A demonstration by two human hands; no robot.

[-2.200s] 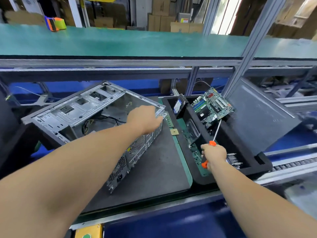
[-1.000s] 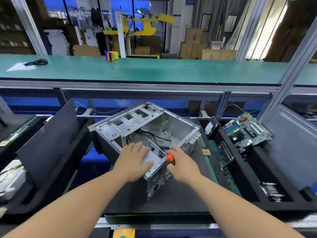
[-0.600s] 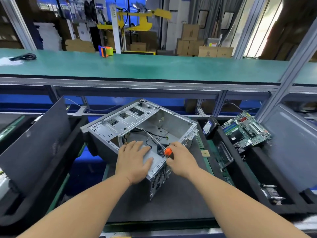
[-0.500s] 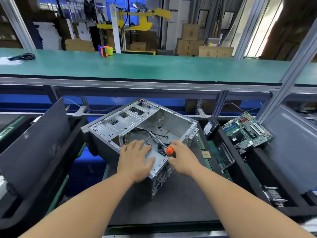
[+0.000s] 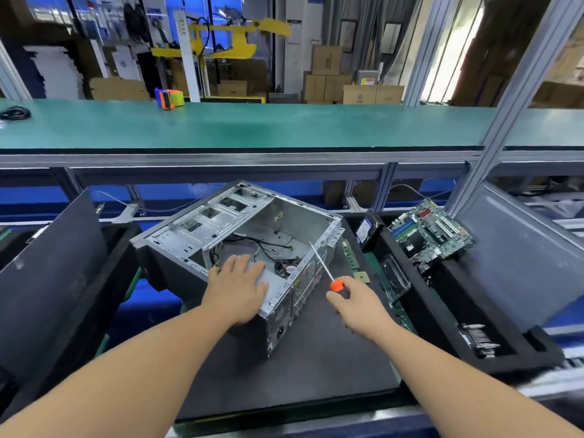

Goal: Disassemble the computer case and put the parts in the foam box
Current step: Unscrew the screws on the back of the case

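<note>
Two hands: left (image 5: pixel 235 287) flat on the case (image 5: pixel 240 248), right (image 5: pixel 357 303) gripping the screwdriver (image 5: pixel 325 268). Stiff, sharp-edged steel; hold its frame rails.

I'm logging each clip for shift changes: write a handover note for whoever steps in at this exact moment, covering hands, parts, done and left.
Left hand: flat, resting on the near top corner of the computer case.
Right hand: grips the orange-handled screwdriver, held just outside the case's right wall.
Case lies open on the dark mat.
Done: motherboard and hard drive sit in the foam box to the right.
Left: a small fan and black cables are still inside the case.
</note>
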